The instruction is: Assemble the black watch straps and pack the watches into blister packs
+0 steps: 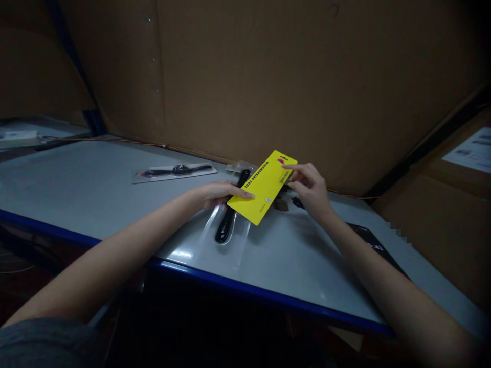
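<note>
On the blue-edged workbench (84, 189), a yellow printed card (264, 190) is held over a clear blister pack (242, 250) containing a black-handled tool (229, 225). The left hand (219, 196) lies extended, its fingertips on the card's edge, its thumb hidden; the right hand (310, 188) pinches the card's far corner between thumb and fingers.

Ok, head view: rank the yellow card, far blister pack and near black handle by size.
1. Yellow card and far blister pack: about equal, and the card's nearness makes ranking unsure.
2. Black handle, smallest, partly behind the card.
</note>
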A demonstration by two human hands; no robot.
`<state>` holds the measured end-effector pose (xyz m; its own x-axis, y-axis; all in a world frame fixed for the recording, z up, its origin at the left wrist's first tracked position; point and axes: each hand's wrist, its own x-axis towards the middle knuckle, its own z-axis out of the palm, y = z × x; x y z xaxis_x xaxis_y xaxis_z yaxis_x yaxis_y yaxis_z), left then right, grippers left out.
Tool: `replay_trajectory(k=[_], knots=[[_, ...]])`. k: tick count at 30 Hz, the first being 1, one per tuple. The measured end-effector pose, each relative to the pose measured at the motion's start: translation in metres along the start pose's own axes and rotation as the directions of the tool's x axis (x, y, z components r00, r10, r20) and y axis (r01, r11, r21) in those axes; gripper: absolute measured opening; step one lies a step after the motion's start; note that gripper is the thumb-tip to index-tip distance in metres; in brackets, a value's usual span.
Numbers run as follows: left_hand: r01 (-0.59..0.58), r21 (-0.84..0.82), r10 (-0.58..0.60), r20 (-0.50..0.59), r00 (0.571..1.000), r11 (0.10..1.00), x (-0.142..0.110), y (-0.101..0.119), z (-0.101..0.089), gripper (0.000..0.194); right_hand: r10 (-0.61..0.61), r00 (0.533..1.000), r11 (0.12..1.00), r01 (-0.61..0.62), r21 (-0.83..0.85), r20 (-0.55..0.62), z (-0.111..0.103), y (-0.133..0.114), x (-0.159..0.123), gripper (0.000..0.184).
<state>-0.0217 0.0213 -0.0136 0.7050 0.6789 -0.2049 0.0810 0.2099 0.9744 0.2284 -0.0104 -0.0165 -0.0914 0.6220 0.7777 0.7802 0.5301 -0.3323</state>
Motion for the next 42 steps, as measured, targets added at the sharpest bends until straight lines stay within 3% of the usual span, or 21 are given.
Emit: replay_trajectory(k=[2,4,6,8,11,16,20,22,23,25,28,30,32,37,42], knots=[[0.017,0.017,-0.017,-0.010,1.000,1.000,-0.002,0.002,-0.001,0.038,0.052,0.995,0.993,-0.060,-0.097,-0.081,-0.008,0.005,0.004,0.035],[0.051,0.041,-0.051,-0.012,0.999,0.998,-0.004,0.003,-0.001,0.037,0.006,0.999,0.971,-0.017,-0.240,-0.046,-0.014,0.006,0.007,0.035],[0.092,0.074,-0.093,0.006,0.996,0.993,-0.007,0.004,0.001,0.037,-0.079,0.989,0.941,0.115,-0.319,0.123,-0.016,0.000,0.008,0.037],[0.121,0.106,-0.126,0.035,0.991,0.987,-0.010,0.006,0.004,0.039,-0.143,0.939,0.913,0.247,-0.324,0.312,-0.013,-0.008,0.006,0.043],[0.152,0.145,-0.159,0.037,0.987,0.978,-0.012,0.007,0.005,0.045,-0.133,0.877,0.902,0.300,-0.310,0.461,-0.006,-0.016,0.003,0.051],[0.139,0.148,-0.133,-0.049,0.990,0.979,-0.009,0.007,0.000,0.032,0.025,0.881,0.958,0.114,-0.263,0.472,-0.010,-0.014,0.005,0.049],[0.073,0.011,-0.071,-0.145,0.987,0.997,0.000,0.004,-0.005,0.015,0.138,0.889,0.970,-0.032,-0.240,0.436,-0.028,-0.015,0.015,0.044],[0.034,-0.071,-0.049,-0.218,0.975,0.997,0.004,0.002,-0.007,0.014,0.234,0.868,0.961,-0.138,-0.239,0.438,-0.038,-0.020,0.018,0.042],[0.000,-0.126,-0.034,-0.265,0.964,0.992,0.005,0.002,-0.007,0.015,0.301,0.832,0.951,-0.224,-0.213,0.467,-0.042,-0.024,0.018,0.043],[-0.107,-0.241,0.011,-0.369,0.929,0.965,0.007,0.002,-0.009,0.014,0.425,0.703,0.887,-0.447,-0.110,0.570,-0.052,-0.033,0.016,0.043],[-0.274,-0.342,0.071,-0.504,0.861,0.899,0.007,0.004,-0.014,0.017,0.466,0.507,0.712,-0.701,0.034,0.725,-0.066,-0.044,0.009,0.036],[-0.360,-0.371,0.094,-0.573,0.814,0.856,0.006,0.005,-0.018,0.018,0.454,0.435,0.652,-0.757,0.043,0.777,-0.073,-0.043,0.005,0.034],[-0.433,-0.395,0.093,-0.643,0.760,0.810,0.006,0.006,-0.022,0.018,0.455,0.399,0.672,-0.740,-0.013,0.796,-0.078,-0.035,0.002,0.035],[-0.544,-0.489,-0.015,-0.752,0.659,0.682,0.005,0.010,-0.030,0.027,0.466,0.442,0.783,-0.610,-0.124,0.766,-0.076,-0.004,-0.003,0.038],[-0.563,-0.496,-0.029,-0.767,0.641,0.661,0.001,0.015,-0.028,0.029,0.469,0.472,0.817,-0.554,-0.162,0.747,-0.067,0.004,-0.004,0.039]])
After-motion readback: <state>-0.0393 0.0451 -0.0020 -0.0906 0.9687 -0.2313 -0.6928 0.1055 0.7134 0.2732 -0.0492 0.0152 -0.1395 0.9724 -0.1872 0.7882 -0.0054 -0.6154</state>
